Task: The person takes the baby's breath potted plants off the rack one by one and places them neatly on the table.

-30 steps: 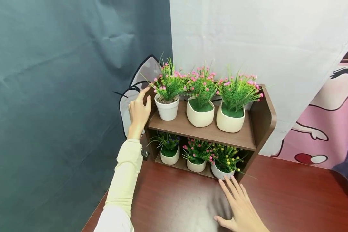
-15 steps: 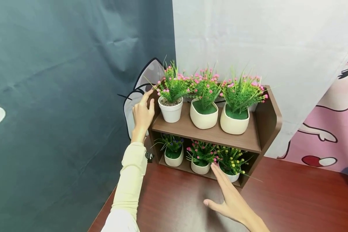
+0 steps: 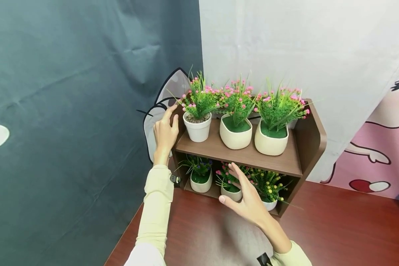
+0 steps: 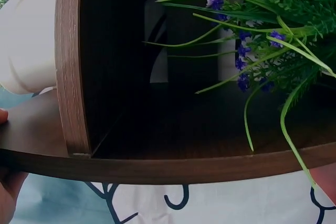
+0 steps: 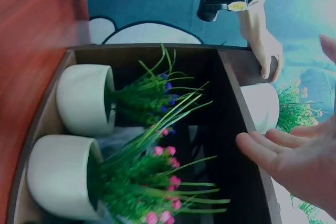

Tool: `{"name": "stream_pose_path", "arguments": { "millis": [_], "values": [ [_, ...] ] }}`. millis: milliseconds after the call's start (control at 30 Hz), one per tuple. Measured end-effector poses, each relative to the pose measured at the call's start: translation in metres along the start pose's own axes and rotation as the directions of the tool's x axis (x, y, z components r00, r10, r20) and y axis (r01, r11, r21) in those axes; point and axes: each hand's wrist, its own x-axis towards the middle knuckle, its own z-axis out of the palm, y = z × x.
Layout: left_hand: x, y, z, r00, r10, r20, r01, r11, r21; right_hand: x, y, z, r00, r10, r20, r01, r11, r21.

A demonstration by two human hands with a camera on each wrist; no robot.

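Observation:
A two-tier brown wooden shelf holds potted artificial plants on both levels. My left hand grips the shelf's left side panel, its thumb on the inner face and fingers on the outer side in the left wrist view. Nearest to it is a white round pot with pink flowers. My right hand hovers before the lower tier with fingers spread and nothing in them. It partly hides the pink-flowered plant's cream pot and the yellow-flowered plant. A purple-flowered plant stands at the lower left.
Two cream pots with pink flowers, a middle one and a right one, share the upper tier. The shelf stands on a reddish-brown table. A dark teal curtain hangs at left and a white one behind.
My right hand has moved left and up, from near the yellow-flowered plant to in front of the middle lower plant. My left hand keeps its place on the side panel. The view has shifted slightly.

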Motion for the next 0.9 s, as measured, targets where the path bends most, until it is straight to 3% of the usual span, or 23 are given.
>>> {"name": "stream_pose_path", "arguments": {
  "millis": [100,300,533,700,900],
  "values": [
    [-0.005,0.001,0.002,1.000,-0.013,0.006,0.013,1.000,0.002,0.011,-0.011,0.002,1.000,-0.003,-0.009,0.003,0.996,0.091],
    [-0.005,0.002,0.003,1.000,-0.026,0.017,0.026,1.000,-0.004,0.039,0.007,0.015,0.996,-0.033,-0.084,0.038,0.998,0.057],
    [-0.001,0.001,0.002,1.000,-0.017,0.002,0.017,1.000,-0.005,0.079,-0.006,0.026,0.977,0.029,-0.210,0.000,0.991,0.137],
    [0.001,0.000,0.002,1.000,0.001,-0.008,-0.001,1.000,-0.003,0.110,-0.007,0.031,0.956,0.107,-0.273,-0.078,0.990,0.115],
    [0.003,-0.001,0.001,1.000,0.016,-0.022,-0.016,1.000,-0.013,0.144,-0.004,0.038,0.934,0.211,-0.288,-0.218,0.976,0.008]
  ]
}}
